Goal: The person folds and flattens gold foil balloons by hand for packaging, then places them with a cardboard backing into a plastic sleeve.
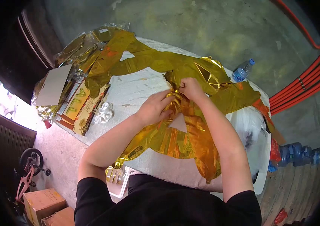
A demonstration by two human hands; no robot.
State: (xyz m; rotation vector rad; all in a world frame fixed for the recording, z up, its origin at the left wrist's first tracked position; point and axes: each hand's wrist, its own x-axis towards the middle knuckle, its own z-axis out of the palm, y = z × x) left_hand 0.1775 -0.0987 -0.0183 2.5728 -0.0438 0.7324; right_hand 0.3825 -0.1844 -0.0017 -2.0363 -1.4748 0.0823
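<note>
A shiny gold foil balloon (pixel 160 141), limp and with a triangular hole, lies over the near side of the table. My left hand (pixel 154 107) is closed on its gathered upper end, fingers bent around the foil. Right beside it, my right hand (pixel 192 89) is pinched at the same bunched spot; its fingertips are partly hidden. Beyond both hands stretches more flat gold foil (pixel 156 60), with a triangular hole on the left and a gold foil ring on the right. Whether the pieces are joined where I grip is hard to make out.
Rolls of clear tape (pixel 103 113) sit left of my hands, near printed packets (pixel 77 103) and a white card (pixel 54 86). A water bottle (pixel 243 71) stands at the table's far right. Red pipes (pixel 303 81) run along the floor; cardboard boxes (pixel 45 203) stand lower left.
</note>
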